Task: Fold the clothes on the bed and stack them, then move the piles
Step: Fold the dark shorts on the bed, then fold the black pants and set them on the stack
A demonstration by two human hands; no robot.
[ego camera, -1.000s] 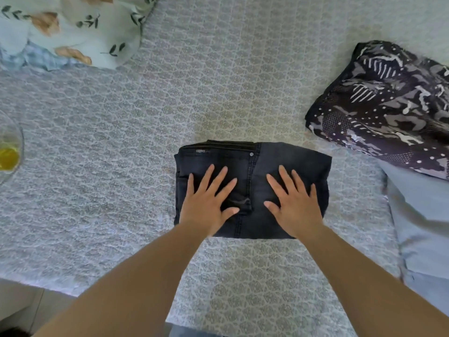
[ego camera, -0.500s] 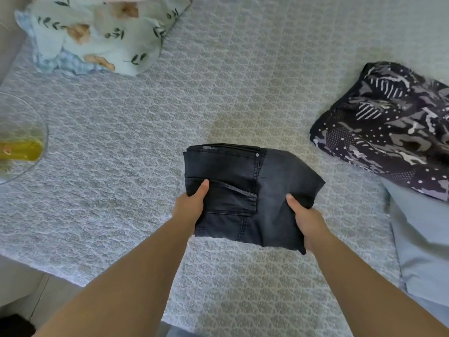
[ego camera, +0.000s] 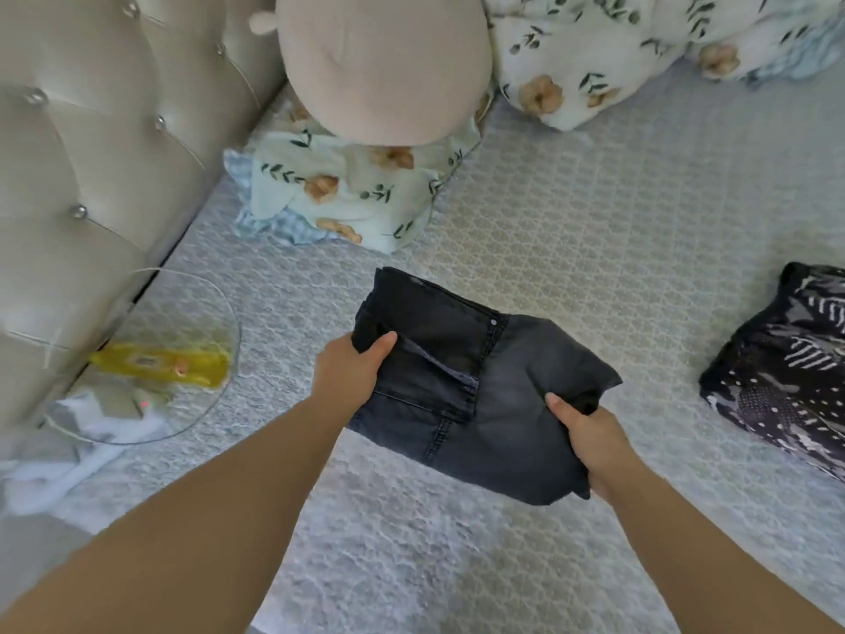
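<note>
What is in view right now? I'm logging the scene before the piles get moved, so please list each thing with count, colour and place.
folded jeans: one, dark grey, held at the centre above the bedspread
patterned garment: one, black and white, right edge of the bed
bedspread: one, pale grey with a lattice pattern, across the bed
floral bedding: pale with tan flowers and green leaves, top centre and top right
plush cushion: one, beige, round, top centre on the floral bedding
headboard: one, beige, tufted with studs, left
glass table: one, clear, round, lower left
left hand: grips the jeans' left edge
right hand: grips the jeans' right edge
</note>
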